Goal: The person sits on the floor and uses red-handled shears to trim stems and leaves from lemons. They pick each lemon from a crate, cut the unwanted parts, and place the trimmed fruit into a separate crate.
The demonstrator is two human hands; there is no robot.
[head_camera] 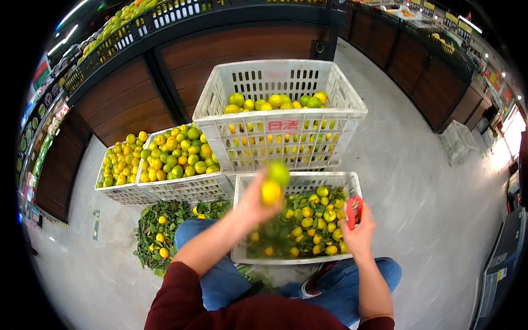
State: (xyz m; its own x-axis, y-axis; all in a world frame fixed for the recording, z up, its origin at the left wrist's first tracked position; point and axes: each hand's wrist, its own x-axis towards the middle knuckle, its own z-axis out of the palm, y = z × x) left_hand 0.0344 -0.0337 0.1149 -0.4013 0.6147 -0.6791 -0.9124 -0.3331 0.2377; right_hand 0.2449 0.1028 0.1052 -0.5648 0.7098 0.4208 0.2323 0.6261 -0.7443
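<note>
My left hand [258,202] holds two citrus fruits, a green one [279,173] above a yellow one [271,192], slightly blurred, over the left part of a low white plastic crate [297,261]. Leafy yellow citrus fruits [306,223] fill much of that crate. Near its right wall, my right hand [361,231] is closed around red-handled pruning shears [353,212]; whether the blades are apart cannot be told. Behind stands a taller white crate [280,117], raised, with green and yellow citrus fruits [275,100] inside.
Two white crates of loose citrus [177,152] [123,161] stand at the left. Cut leaves with several fruits [159,231] lie on the floor beside my left knee. Wood-panelled display stands [239,45] rise behind; another white crate [458,141] stands far right.
</note>
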